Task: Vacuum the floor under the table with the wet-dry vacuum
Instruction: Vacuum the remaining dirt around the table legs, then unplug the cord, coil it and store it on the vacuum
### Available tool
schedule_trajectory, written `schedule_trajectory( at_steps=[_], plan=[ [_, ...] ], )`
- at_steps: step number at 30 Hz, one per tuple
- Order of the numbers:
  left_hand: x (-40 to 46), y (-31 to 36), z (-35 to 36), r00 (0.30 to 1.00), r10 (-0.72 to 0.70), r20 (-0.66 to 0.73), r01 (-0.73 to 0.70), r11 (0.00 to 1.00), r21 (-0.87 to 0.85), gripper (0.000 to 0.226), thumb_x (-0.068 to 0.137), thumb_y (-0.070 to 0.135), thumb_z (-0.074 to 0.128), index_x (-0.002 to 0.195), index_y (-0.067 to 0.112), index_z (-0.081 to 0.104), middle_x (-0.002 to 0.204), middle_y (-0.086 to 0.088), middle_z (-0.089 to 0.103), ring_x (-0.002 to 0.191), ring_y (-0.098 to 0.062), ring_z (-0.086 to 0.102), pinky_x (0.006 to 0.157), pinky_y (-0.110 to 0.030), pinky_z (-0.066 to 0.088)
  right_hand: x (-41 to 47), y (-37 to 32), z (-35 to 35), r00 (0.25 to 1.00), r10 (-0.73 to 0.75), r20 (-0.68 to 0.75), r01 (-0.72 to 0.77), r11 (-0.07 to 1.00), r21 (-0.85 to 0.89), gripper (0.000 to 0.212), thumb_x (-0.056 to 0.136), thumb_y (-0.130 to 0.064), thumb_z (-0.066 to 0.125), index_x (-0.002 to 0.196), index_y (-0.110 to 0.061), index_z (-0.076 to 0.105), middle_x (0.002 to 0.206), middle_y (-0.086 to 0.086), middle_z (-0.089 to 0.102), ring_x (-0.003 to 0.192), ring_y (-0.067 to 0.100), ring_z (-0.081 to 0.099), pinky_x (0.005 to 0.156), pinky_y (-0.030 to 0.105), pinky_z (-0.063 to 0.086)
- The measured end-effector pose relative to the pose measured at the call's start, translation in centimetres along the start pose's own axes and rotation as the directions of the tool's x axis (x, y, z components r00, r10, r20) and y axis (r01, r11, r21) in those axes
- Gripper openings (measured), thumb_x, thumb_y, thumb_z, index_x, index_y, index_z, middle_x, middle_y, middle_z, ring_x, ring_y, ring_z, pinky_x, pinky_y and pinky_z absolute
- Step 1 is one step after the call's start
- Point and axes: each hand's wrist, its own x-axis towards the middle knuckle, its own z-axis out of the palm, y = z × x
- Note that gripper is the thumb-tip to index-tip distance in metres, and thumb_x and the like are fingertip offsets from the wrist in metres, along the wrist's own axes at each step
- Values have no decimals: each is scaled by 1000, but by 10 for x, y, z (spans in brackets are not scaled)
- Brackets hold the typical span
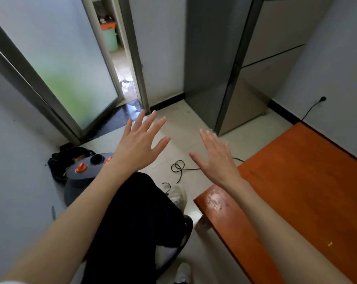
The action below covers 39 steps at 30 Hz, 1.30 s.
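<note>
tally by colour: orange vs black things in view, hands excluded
Orange: 4 - table, two knobs on the vacuum, lid of the green bin past the door.
Black: 3 - cord coiled on the floor, bag behind the vacuum, wall plug.
Total: 7

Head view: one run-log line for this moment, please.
left hand: open, empty | right hand: open, empty | grey wet-dry vacuum with orange knobs: on floor, untouched | orange wooden table: at right
</note>
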Motion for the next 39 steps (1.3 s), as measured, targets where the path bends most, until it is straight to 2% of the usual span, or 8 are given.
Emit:
schedule_trajectory(
  at_steps=[8,13,17,25,29,32,37,39],
  plan=[
    [38,17,18,997,27,73,-26,1000,-5,60,96,53,26,150,32,12,160,2,3,146,-21,-11,116,-42,-6,28,19,-25,1000,17,-19,-18,999,-40,72,95,-58,32,152,-29,-2,161,0,0,148,16,-4,119,45,-5],
    [108,17,41,991,94,94,-96,995,14,63,94,60,21,150,33,10,159,2,3,146,-21,-9,116,-43,-6,70,50,-38,995,84,-50,-89,990,-113,72,95,-59,31,152,-30,-4,161,0,-3,147,18,-7,116,45,-8],
    [201,7,62,971,195,141,-203,978,42,81,78,71,-1,150,35,7,159,4,2,146,-20,-11,116,-42,-7,135,82,-55,979,179,-95,-195,962,-192,73,95,-60,29,151,-31,-7,161,1,-5,147,18,-8,116,45,-8],
    [476,-44,91,905,354,235,-369,929,19,62,97,54,23,151,30,4,160,2,-1,146,-20,-11,118,-43,-5,380,120,-66,917,392,-69,-398,894,-208,72,95,-60,26,151,-31,-9,161,1,-8,147,20,-9,117,46,-5],
    [561,-82,92,887,397,235,-409,913,2,74,86,67,6,151,30,6,160,3,1,146,-20,-9,114,-38,-9,463,121,-75,897,436,-75,-442,873,-207,72,96,-59,25,151,-29,-8,161,1,-7,147,20,-9,117,45,-6],
    [594,-101,82,885,403,234,-398,915,-70,87,74,67,-4,151,29,8,159,2,3,146,-20,-6,116,-37,-5,497,123,-85,874,476,-94,-485,851,-201,71,96,-59,24,152,-29,-8,161,1,-6,147,20,-8,117,44,-6],
    [593,-96,83,870,466,159,-436,879,-191,81,83,67,9,148,22,27,157,-2,18,146,-25,2,115,-43,1,493,123,-92,821,552,-145,-567,818,-94,72,96,-58,26,152,-28,-8,161,2,-4,148,19,-6,117,42,-5],
    [594,-80,92,855,475,209,-432,874,-221,84,82,70,6,148,24,26,157,-3,19,146,-28,-1,115,-46,1,474,125,-95,796,586,-152,-601,794,-87,74,93,-60,23,151,-28,-9,161,3,-4,148,19,-5,117,41,-6]
  ],
)
